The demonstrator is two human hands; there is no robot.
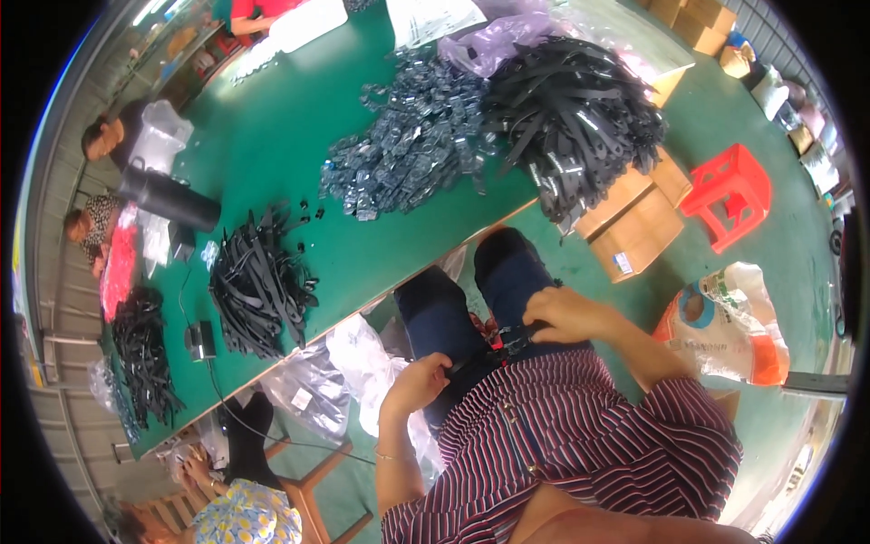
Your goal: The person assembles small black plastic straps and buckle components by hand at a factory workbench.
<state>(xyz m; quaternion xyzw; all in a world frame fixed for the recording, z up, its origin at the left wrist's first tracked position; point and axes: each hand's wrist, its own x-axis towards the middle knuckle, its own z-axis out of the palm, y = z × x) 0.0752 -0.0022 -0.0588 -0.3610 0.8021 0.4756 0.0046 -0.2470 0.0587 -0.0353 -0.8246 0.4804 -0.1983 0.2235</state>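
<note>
- Strap, black, lies across the person's lap, just in front of the striped shirt, well clear of the table.
- Right hand is curled shut on the strap's right end, where a small dark buckle shows; fingers fold over it.
- Left hand is closed in a fist on the strap's left end, thumb on top.
- Strap's long axis runs from lower left to upper right between the two hands, stretched fairly straight; its middle is partly hidden against the dark trousers.
- On the table: a strap pile near the edge, a larger heap at the far right, and bagged metal parts between them.
- Red stool and cardboard boxes stand on the floor to the right.
</note>
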